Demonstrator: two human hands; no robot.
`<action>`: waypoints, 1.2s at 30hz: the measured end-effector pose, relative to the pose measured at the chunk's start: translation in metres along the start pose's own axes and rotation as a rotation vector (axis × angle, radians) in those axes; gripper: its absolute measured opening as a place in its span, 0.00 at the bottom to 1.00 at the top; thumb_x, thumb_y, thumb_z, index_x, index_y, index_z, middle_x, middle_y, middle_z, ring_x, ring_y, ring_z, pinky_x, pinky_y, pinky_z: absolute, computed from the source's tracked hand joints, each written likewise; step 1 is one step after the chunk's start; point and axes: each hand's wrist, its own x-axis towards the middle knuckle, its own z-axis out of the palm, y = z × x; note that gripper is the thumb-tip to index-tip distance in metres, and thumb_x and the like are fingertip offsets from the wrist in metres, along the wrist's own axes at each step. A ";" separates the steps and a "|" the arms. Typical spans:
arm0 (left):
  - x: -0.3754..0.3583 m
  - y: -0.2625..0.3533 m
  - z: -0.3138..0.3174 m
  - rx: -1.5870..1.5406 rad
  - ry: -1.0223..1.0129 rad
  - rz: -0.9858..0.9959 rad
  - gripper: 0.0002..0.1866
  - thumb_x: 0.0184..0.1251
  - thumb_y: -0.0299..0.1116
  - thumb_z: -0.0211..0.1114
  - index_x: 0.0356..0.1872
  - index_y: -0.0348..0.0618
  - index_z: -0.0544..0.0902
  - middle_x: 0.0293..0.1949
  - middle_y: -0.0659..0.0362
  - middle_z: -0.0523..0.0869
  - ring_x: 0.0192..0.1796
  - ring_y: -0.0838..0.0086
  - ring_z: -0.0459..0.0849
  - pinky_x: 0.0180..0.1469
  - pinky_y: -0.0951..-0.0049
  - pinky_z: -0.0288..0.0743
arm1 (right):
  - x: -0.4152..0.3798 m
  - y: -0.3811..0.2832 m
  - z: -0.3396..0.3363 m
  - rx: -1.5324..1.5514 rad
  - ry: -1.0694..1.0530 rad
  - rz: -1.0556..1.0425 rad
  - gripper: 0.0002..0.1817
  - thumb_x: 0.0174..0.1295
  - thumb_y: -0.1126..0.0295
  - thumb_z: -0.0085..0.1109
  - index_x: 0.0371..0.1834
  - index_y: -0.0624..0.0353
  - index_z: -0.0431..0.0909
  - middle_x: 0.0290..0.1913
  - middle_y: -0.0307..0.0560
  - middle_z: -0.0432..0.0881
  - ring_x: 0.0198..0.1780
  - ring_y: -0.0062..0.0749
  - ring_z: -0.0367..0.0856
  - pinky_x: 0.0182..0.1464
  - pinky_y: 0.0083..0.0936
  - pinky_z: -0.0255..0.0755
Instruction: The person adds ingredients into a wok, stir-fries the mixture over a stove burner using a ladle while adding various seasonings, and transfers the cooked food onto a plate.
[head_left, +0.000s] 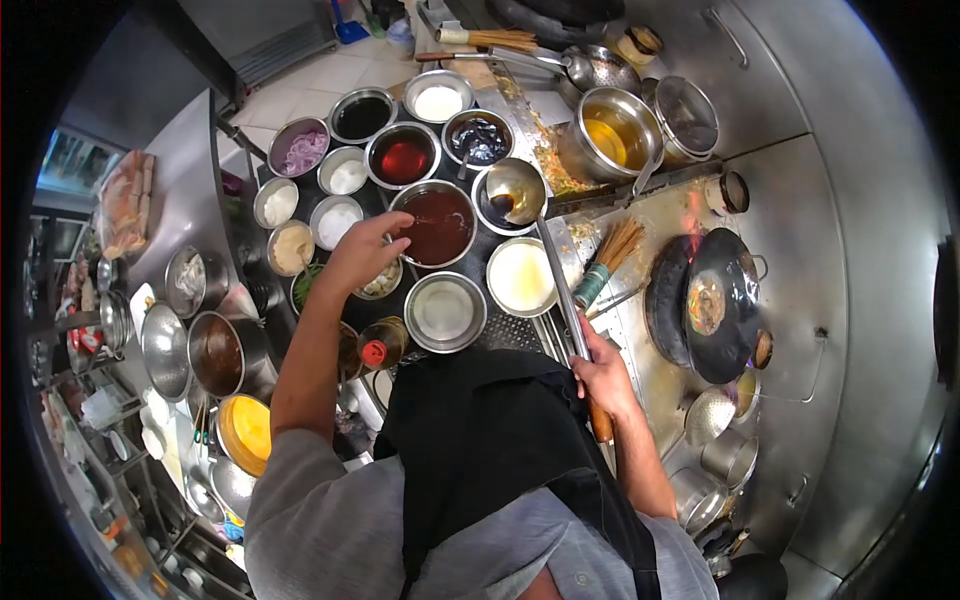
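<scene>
My right hand [606, 378] is wrapped round the long handle of a ladle [515, 190], whose bowl is over a steel bowl of dark liquid. My left hand [372, 250] reaches over the seasoning bowls, close to the left rim of the bowl of dark red sauce [440, 225]. Its thumb and index finger point toward that sauce; whether they pinch anything small cannot be made out. Beneath this hand are a bowl of pale cloves [384, 281] and one of white powder [335, 221]. A bowl of creamy liquid [521, 277] is beside the ladle's handle.
At the right, a black wok [722, 305] with some food in it is tilted on the stove. A pot of yellow oil [612, 138] and a bamboo brush [607, 265] are nearby. A red-capped bottle [384, 344] stands near my apron; more pans are on the left.
</scene>
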 end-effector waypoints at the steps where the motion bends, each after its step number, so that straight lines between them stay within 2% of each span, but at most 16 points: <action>1: 0.007 0.005 0.001 0.006 -0.005 0.003 0.19 0.65 0.27 0.66 0.56 0.37 0.79 0.50 0.52 0.87 0.53 0.67 0.86 0.55 0.69 0.78 | -0.002 -0.001 0.001 0.001 0.007 0.005 0.39 0.62 0.82 0.55 0.79 0.60 0.53 0.27 0.33 0.72 0.18 0.16 0.66 0.20 0.17 0.66; 3: 0.025 0.004 0.007 -0.010 -0.005 -0.013 0.18 0.65 0.27 0.66 0.56 0.38 0.80 0.49 0.52 0.88 0.51 0.67 0.87 0.54 0.68 0.79 | -0.007 -0.008 0.002 0.198 -0.016 0.031 0.40 0.62 0.83 0.54 0.79 0.59 0.52 0.26 0.33 0.70 0.19 0.16 0.67 0.20 0.16 0.66; 8: 0.082 -0.014 0.028 0.063 0.024 0.014 0.13 0.66 0.30 0.65 0.50 0.40 0.84 0.43 0.52 0.89 0.45 0.66 0.89 0.49 0.69 0.80 | -0.022 -0.011 0.000 0.239 -0.027 0.041 0.40 0.62 0.84 0.52 0.79 0.58 0.52 0.27 0.32 0.70 0.21 0.15 0.67 0.20 0.15 0.66; 10: 0.101 -0.014 0.037 0.079 0.060 0.037 0.13 0.64 0.33 0.66 0.47 0.39 0.85 0.41 0.51 0.89 0.45 0.63 0.89 0.49 0.67 0.80 | -0.026 -0.014 -0.001 0.224 -0.020 0.043 0.40 0.62 0.84 0.52 0.79 0.58 0.52 0.27 0.32 0.70 0.21 0.15 0.67 0.20 0.15 0.66; 12: 0.124 -0.025 0.051 0.211 0.120 -0.046 0.14 0.63 0.35 0.67 0.46 0.40 0.85 0.41 0.50 0.89 0.45 0.58 0.88 0.49 0.63 0.80 | -0.031 -0.019 0.000 0.236 0.018 0.069 0.39 0.63 0.85 0.52 0.79 0.57 0.53 0.27 0.32 0.71 0.20 0.15 0.67 0.21 0.14 0.66; 14: 0.141 -0.028 0.060 0.233 0.116 -0.066 0.16 0.61 0.39 0.69 0.47 0.42 0.84 0.41 0.49 0.89 0.47 0.54 0.87 0.50 0.59 0.80 | -0.034 -0.023 0.000 0.234 0.015 0.074 0.39 0.63 0.85 0.52 0.79 0.57 0.53 0.27 0.32 0.71 0.20 0.15 0.67 0.21 0.14 0.66; 17: 0.156 -0.024 0.072 0.377 0.088 -0.126 0.24 0.61 0.43 0.69 0.56 0.45 0.79 0.43 0.48 0.88 0.49 0.51 0.86 0.53 0.53 0.78 | -0.039 -0.027 -0.001 0.250 0.015 0.079 0.39 0.63 0.85 0.52 0.79 0.56 0.53 0.28 0.32 0.72 0.20 0.15 0.67 0.21 0.14 0.67; 21: 0.172 -0.026 0.084 0.437 0.038 -0.176 0.27 0.60 0.43 0.69 0.58 0.44 0.77 0.47 0.47 0.87 0.51 0.50 0.85 0.54 0.53 0.78 | -0.043 -0.026 -0.001 0.246 0.050 0.079 0.40 0.63 0.85 0.52 0.79 0.56 0.53 0.28 0.33 0.72 0.22 0.14 0.68 0.21 0.14 0.67; 25: 0.186 -0.042 0.096 0.441 0.035 -0.193 0.25 0.59 0.42 0.69 0.56 0.43 0.79 0.46 0.45 0.87 0.51 0.50 0.85 0.54 0.53 0.78 | -0.046 -0.029 -0.007 0.369 0.001 0.074 0.40 0.62 0.84 0.53 0.79 0.55 0.53 0.28 0.34 0.72 0.23 0.15 0.69 0.20 0.15 0.67; 28: 0.193 -0.061 0.104 0.394 0.164 -0.133 0.21 0.59 0.38 0.69 0.53 0.41 0.82 0.43 0.45 0.87 0.48 0.52 0.86 0.52 0.56 0.79 | -0.049 -0.033 -0.009 0.458 -0.006 0.103 0.40 0.61 0.82 0.55 0.79 0.57 0.53 0.27 0.36 0.73 0.23 0.17 0.69 0.20 0.15 0.66; 30: 0.201 -0.070 0.107 0.031 0.516 -0.055 0.18 0.59 0.34 0.69 0.50 0.40 0.84 0.39 0.47 0.88 0.43 0.57 0.88 0.49 0.62 0.80 | -0.049 -0.033 -0.008 0.558 0.034 0.076 0.42 0.58 0.78 0.60 0.78 0.59 0.55 0.25 0.37 0.73 0.21 0.20 0.69 0.18 0.15 0.64; 31: 0.207 -0.079 0.110 -0.004 0.579 0.007 0.16 0.63 0.32 0.68 0.51 0.39 0.84 0.35 0.53 0.88 0.35 0.67 0.87 0.41 0.69 0.80 | -0.049 -0.036 -0.007 0.559 0.034 0.073 0.42 0.58 0.78 0.60 0.78 0.59 0.55 0.25 0.37 0.73 0.21 0.20 0.69 0.18 0.15 0.64; 32: 0.216 -0.092 0.114 -0.004 0.581 0.010 0.16 0.63 0.32 0.68 0.51 0.39 0.84 0.35 0.53 0.88 0.35 0.67 0.87 0.41 0.69 0.80 | -0.050 -0.040 -0.006 0.565 0.042 0.078 0.42 0.58 0.78 0.59 0.78 0.60 0.54 0.25 0.38 0.73 0.20 0.20 0.69 0.18 0.15 0.64; 33: 0.225 -0.105 0.118 -0.163 0.562 -0.075 0.15 0.66 0.32 0.67 0.51 0.38 0.84 0.34 0.56 0.87 0.32 0.73 0.85 0.37 0.72 0.79 | -0.049 -0.043 -0.006 0.571 0.050 0.083 0.42 0.58 0.78 0.59 0.78 0.61 0.54 0.25 0.39 0.73 0.19 0.20 0.69 0.18 0.15 0.63; 35: 0.226 -0.097 0.114 -0.433 0.550 -0.192 0.12 0.72 0.31 0.62 0.50 0.37 0.84 0.32 0.62 0.85 0.28 0.82 0.80 0.31 0.78 0.76 | -0.042 -0.047 -0.005 0.575 0.037 0.064 0.42 0.59 0.78 0.59 0.78 0.61 0.54 0.25 0.39 0.73 0.19 0.20 0.68 0.18 0.15 0.63; 36: 0.224 -0.094 0.112 -0.432 0.556 -0.189 0.12 0.72 0.31 0.62 0.50 0.37 0.84 0.32 0.62 0.85 0.28 0.82 0.80 0.31 0.78 0.76 | -0.038 -0.050 -0.005 0.582 0.027 0.049 0.41 0.59 0.78 0.58 0.78 0.61 0.54 0.25 0.40 0.74 0.18 0.21 0.68 0.18 0.16 0.63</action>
